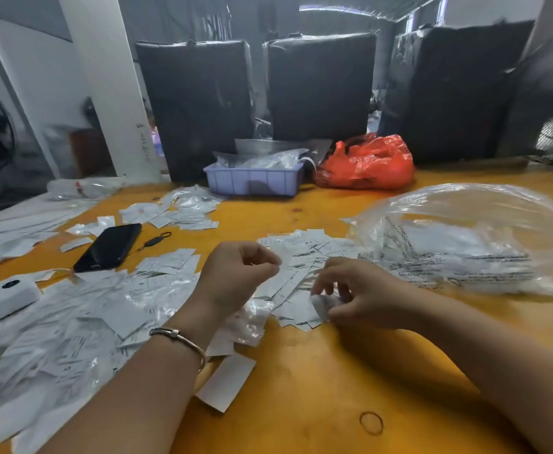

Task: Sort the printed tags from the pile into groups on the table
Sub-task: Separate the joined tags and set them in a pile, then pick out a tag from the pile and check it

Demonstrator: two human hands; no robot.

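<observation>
A pile of small white printed tags (304, 257) lies in the middle of the yellow table (317, 371). My right hand (360, 294) rests at the pile's near edge, fingers pinched on one tag (322, 304). My left hand (235, 273) hovers over the pile's left side with fingertips closed together; whether it holds a tag is unclear. More tags lie in a wide spread at the left (71, 322), in a group further back (176, 209), and one blank tag (227, 383) sits alone near my left forearm.
A large clear plastic bag of printed packets (465, 244) fills the right side. A black phone (109, 247) and a white box (3, 299) lie at the left. A lilac tray (253, 181) and red bag (366, 163) stand at the back. A rubber band (371, 422) lies near the front.
</observation>
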